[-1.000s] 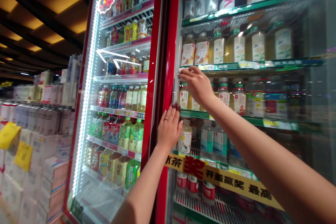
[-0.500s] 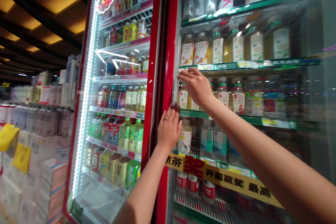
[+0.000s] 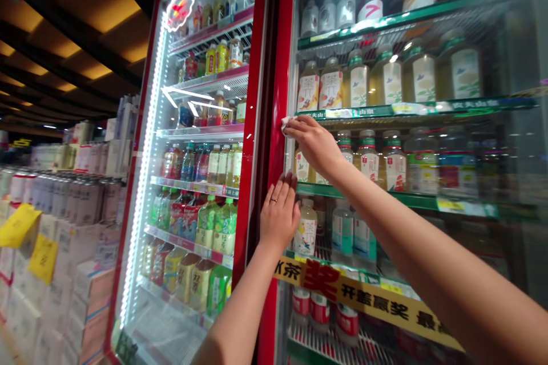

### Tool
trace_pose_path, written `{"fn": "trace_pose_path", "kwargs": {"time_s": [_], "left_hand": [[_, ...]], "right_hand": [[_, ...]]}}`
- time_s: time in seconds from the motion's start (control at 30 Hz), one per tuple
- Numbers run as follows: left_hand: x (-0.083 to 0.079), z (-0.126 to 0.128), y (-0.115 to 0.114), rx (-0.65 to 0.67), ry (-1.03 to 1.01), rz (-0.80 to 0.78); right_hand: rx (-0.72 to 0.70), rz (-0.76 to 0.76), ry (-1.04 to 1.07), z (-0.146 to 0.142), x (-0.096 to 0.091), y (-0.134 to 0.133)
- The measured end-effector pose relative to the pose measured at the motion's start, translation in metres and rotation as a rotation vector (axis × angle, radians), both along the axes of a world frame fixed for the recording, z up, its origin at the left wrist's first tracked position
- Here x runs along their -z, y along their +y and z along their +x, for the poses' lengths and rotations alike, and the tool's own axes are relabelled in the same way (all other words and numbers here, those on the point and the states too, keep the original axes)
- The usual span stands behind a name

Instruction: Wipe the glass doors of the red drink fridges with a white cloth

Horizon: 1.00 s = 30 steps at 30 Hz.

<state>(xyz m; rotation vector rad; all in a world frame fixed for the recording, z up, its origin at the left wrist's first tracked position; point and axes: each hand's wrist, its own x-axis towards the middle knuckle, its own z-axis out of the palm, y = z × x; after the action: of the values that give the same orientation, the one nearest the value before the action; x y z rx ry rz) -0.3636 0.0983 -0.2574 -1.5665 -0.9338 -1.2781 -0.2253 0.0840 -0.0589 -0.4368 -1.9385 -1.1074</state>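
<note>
My right hand [image 3: 314, 142] presses a small crumpled white tissue [image 3: 286, 124] against the inner edge of the red door frame [image 3: 280, 74], where it meets the glass. Its fingers are closed round the tissue, most of which they hide. Lower down, my left hand [image 3: 279, 214] lies flat on the same frame beside the glass, fingers stretched out and holding nothing. A ring shows on one finger. Behind the glass, bottles of tea and other drinks [image 3: 358, 84] line the green-edged shelves [image 3: 385, 109]. My right forearm covers part of the lower shelves.
A second drinks cooler with a red frame [image 3: 252, 142] and a lit strip [image 3: 143, 182] stands to the left. A yellow banner [image 3: 377, 299] crosses the right door. Stacked boxes and cans [image 3: 88, 199] with yellow tags [image 3: 43, 256] fill the far left.
My right hand has slid left with the tissue, from the glass onto the frame's edge. My left hand stays flat on the frame. The view has shifted slightly.
</note>
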Motion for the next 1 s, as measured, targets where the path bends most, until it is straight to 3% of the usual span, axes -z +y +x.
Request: {"fn": "trace_pose_path", "kwargs": {"time_s": [0.1,0.2,0.3,0.43,0.6,0.83,1.0], "left_hand": [[-0.001,-0.001,-0.001,0.012,0.009,-0.001],[-0.003,-0.001,-0.006,0.033,0.013,0.020],[-0.001,0.000,-0.007,0.066,-0.005,0.001],[0.008,-0.002,0.002,0.162,-0.106,0.012],[0.016,-0.006,0.010,0.279,-0.360,-0.033],[0.014,-0.006,0.004,0.324,-0.374,-0.075],[0.017,-0.006,0.007,0.312,-0.362,-0.025]], "right_hand": [[-0.016,0.002,0.026,-0.020,-0.007,0.004],[-0.014,-0.005,-0.048,-0.028,-0.001,0.001],[0.041,-0.039,-0.147,-0.018,0.013,-0.007],[0.039,-0.062,-0.117,-0.003,0.021,-0.014],[0.021,-0.052,-0.013,-0.019,0.024,-0.009],[0.063,-0.072,-0.137,-0.007,0.045,-0.014],[0.057,-0.065,-0.048,-0.010,0.038,-0.015]]}}
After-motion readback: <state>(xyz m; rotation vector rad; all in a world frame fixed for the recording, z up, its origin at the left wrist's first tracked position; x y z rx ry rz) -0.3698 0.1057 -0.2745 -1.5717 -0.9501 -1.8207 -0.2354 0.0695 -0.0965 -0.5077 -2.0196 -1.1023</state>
